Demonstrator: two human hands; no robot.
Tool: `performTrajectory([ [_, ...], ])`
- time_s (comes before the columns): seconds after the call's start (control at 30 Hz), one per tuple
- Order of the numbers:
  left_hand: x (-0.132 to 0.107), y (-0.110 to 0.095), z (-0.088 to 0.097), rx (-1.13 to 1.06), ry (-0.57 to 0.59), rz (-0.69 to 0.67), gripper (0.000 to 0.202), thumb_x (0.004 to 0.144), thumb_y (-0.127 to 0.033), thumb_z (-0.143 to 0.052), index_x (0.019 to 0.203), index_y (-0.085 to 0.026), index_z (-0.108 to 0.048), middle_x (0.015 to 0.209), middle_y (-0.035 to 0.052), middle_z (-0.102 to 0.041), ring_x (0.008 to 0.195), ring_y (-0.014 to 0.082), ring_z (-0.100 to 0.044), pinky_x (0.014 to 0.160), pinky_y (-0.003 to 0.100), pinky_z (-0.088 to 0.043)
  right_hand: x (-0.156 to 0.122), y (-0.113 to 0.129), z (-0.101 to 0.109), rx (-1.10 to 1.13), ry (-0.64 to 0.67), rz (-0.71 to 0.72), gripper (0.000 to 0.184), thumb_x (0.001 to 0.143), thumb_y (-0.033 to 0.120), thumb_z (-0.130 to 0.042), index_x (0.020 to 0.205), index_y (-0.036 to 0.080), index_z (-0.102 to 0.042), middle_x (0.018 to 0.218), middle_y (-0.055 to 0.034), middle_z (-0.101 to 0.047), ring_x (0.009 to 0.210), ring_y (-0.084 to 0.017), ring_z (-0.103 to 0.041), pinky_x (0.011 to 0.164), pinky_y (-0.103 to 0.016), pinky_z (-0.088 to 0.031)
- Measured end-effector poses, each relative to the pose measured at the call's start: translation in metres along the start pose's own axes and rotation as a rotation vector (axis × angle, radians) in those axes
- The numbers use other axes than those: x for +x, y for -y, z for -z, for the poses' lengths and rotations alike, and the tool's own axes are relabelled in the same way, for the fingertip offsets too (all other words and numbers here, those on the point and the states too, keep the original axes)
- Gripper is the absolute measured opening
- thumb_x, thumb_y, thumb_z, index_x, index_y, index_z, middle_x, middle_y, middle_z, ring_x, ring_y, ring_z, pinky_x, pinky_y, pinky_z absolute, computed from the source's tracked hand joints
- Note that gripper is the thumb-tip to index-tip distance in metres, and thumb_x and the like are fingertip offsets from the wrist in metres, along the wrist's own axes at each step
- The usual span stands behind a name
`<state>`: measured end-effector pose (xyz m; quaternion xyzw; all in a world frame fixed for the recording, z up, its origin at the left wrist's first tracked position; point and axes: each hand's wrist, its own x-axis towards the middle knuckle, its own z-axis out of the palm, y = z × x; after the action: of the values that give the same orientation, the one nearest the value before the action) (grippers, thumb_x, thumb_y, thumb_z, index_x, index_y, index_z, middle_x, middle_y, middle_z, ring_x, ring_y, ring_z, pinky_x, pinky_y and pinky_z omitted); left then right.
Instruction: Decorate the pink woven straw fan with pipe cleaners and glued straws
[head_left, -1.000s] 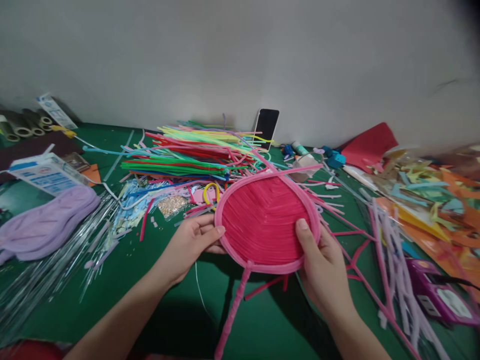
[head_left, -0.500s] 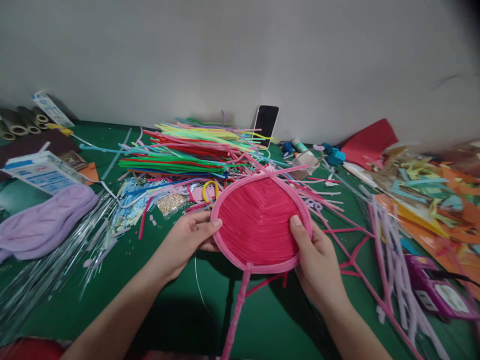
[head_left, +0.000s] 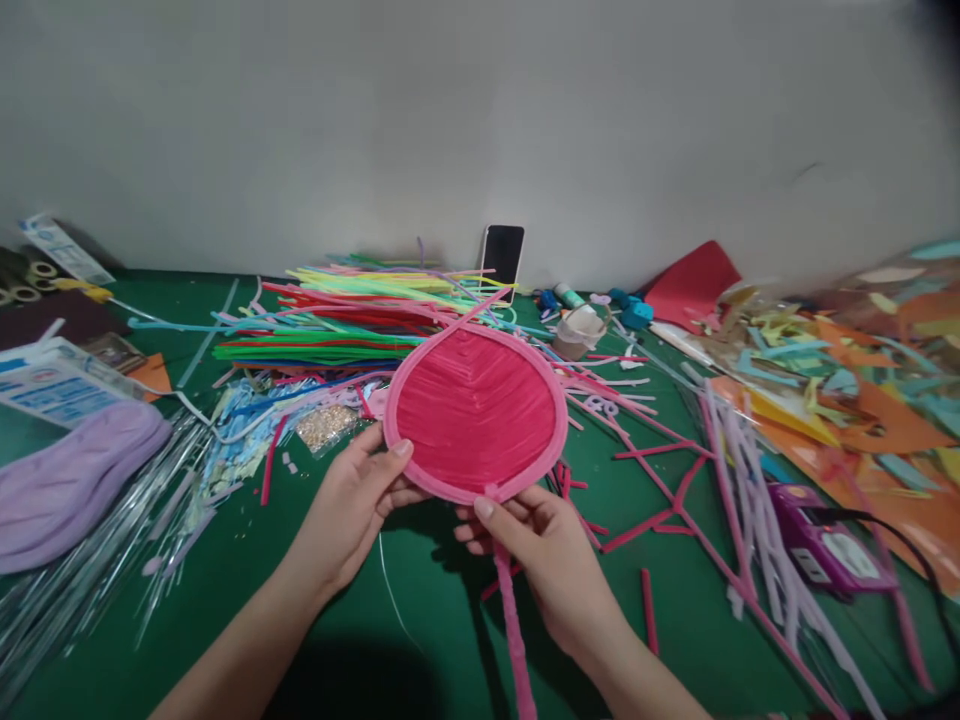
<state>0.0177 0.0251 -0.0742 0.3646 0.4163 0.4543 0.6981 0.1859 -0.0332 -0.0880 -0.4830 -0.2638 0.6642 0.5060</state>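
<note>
Held up over the table is a pink pipe-cleaner leaf (head_left: 480,415), dark pink inside with a lighter pink rim and a tip crossing at the top. A twisted pink stem (head_left: 514,640) hangs from its lower edge. My left hand (head_left: 367,485) pinches the leaf's lower left rim, thumb on the front and fingers behind. At the bottom, where stem meets rim, my right hand (head_left: 529,535) grips with its thumb in front; its fingers are partly hidden behind. Below and right lie short dark pink pieces (head_left: 649,610).
Behind the leaf lies a pile of coloured pipe cleaners (head_left: 330,330), with a phone (head_left: 502,258) leaning on the wall. Lilac leaf shapes (head_left: 75,480) and clear strips lie left. On the right are a purple device (head_left: 829,540), lilac strips (head_left: 757,500) and paper scraps (head_left: 862,390).
My right hand has shifted from the leaf's right rim to the stem joint at its bottom. My left hand keeps its pinch. The view has turned slightly, and the stem now slants the other way.
</note>
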Motion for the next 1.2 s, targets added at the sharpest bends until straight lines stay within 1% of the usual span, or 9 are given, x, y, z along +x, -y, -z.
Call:
performTrajectory([
  [0.3,-0.004,-0.001,0.0,0.027,0.073,0.0,0.033,0.083,-0.032,-0.073,0.112,-0.017,-0.069,0.108,0.01,-0.075,0.096,0.024,-0.071,0.079,0.031,-0.06,0.004,0.0,0.0,0.027,-0.086,0.067,0.032,0.065,0.042,-0.086,0.075,0.015,-0.073,0.066,-0.0044,-0.074,0.058,-0.014,-0.07,0.058,-0.022,-0.058],
  [0.5,-0.003,-0.005,0.001,-0.023,-0.022,-0.045,0.046,0.076,-0.034,-0.079,0.118,-0.02,-0.066,0.103,0.0071,-0.076,0.095,0.0247,-0.071,0.084,0.032,-0.057,-0.008,-0.011,0.004,-0.022,0.032,0.032,0.029,0.072,0.042,-0.081,0.081,0.016,-0.073,0.072,-0.0061,-0.075,0.066,-0.017,-0.071,0.064,-0.026,-0.058],
  [0.67,0.001,-0.004,0.003,-0.085,-0.037,-0.038,0.036,0.078,-0.029,-0.078,0.111,-0.018,-0.07,0.103,0.0062,-0.077,0.096,0.0229,-0.071,0.085,0.029,-0.056,-0.015,-0.02,0.009,-0.068,0.067,-0.04,0.034,0.066,0.043,-0.085,0.083,0.016,-0.073,0.078,-0.0072,-0.076,0.071,-0.019,-0.072,0.07,-0.03,-0.058],
  [0.77,0.0,-0.005,0.006,-0.124,-0.007,0.002,0.033,0.08,-0.03,-0.075,0.111,-0.018,-0.071,0.101,0.007,-0.077,0.095,0.0223,-0.071,0.085,0.029,-0.056,-0.011,-0.004,0.016,-0.116,-0.022,0.105,0.042,0.065,0.042,-0.086,0.098,0.02,-0.072,0.094,-0.0073,-0.076,0.089,-0.023,-0.071,0.082,-0.035,-0.056],
  [0.83,-0.002,-0.006,0.007,-0.132,0.013,0.031,0.033,0.081,-0.032,-0.075,0.11,-0.017,-0.072,0.1,0.008,-0.077,0.093,0.0225,-0.072,0.084,0.029,-0.056,-0.003,0.015,0.022,-0.172,-0.114,0.208,0.045,0.071,0.047,-0.08,0.107,0.022,-0.07,0.106,-0.0082,-0.074,0.1,-0.024,-0.068,0.089,-0.037,-0.054],
  [0.9,-0.004,-0.006,0.008,-0.117,0.044,0.062,0.034,0.08,-0.034,-0.076,0.108,-0.016,-0.073,0.099,0.0091,-0.077,0.091,0.023,-0.072,0.084,0.03,-0.057,0.007,0.034,0.025,-0.219,-0.165,0.276,0.049,0.074,0.052,-0.076,0.113,0.023,-0.067,0.109,-0.008,-0.073,0.101,-0.024,-0.067,0.089,-0.035,-0.053],
  [1.03,-0.005,-0.011,0.01,-0.018,0.115,0.132,0.038,0.076,-0.035,-0.079,0.11,-0.017,-0.073,0.098,0.0098,-0.077,0.085,0.0227,-0.073,0.079,0.03,-0.057,0.025,0.057,0.02,-0.345,-0.105,0.318,0.045,0.075,0.056,-0.072,0.102,0.019,-0.071,0.09,-0.0061,-0.075,0.083,-0.021,-0.068,0.073,-0.029,-0.053],
  [1.13,0.003,-0.024,0.009,0.077,0.088,0.144,0.035,0.075,-0.037,-0.079,0.105,-0.019,-0.075,0.092,0.0075,-0.078,0.076,0.0181,-0.072,0.073,0.025,-0.056,0.032,0.057,0.012,-0.404,-0.039,0.336,0.039,0.076,0.053,-0.072,0.092,0.018,-0.074,0.081,-0.0043,-0.074,0.072,-0.018,-0.065,0.065,-0.027,-0.051],
  [1.2,0.012,-0.034,0.005,0.168,0.062,0.127,0.028,0.074,-0.038,-0.08,0.093,-0.017,-0.078,0.086,0.0062,-0.078,0.071,0.0155,-0.07,0.068,0.022,-0.054,0.034,0.054,0.009,-0.395,-0.018,0.351,0.036,0.076,0.051,-0.072,0.091,0.018,-0.074,0.081,-0.0035,-0.074,0.071,-0.017,-0.065,0.065,-0.026,-0.05],
])
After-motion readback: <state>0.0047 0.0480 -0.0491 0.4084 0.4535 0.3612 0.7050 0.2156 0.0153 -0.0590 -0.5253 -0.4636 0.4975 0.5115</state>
